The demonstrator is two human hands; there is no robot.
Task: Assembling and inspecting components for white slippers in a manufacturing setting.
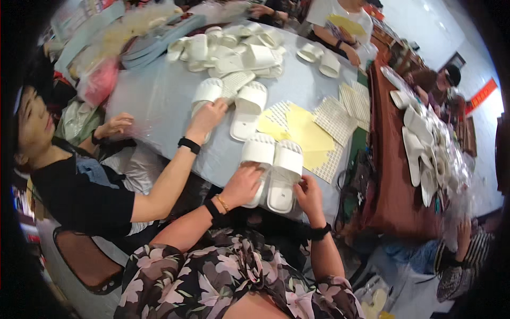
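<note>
My left hand has its fingers at the left white slide sandal; my right hand touches the right slide sandal's outer edge. Whether either is clamped, I can't tell. The pair sits side by side at the table's near edge. I seem to be squaring them, which calls for even contact. The insole mark is too small to read.

Reaching forward with both forearms; angling left hand inward, curling right hand slightly, holding them apart.
</note>
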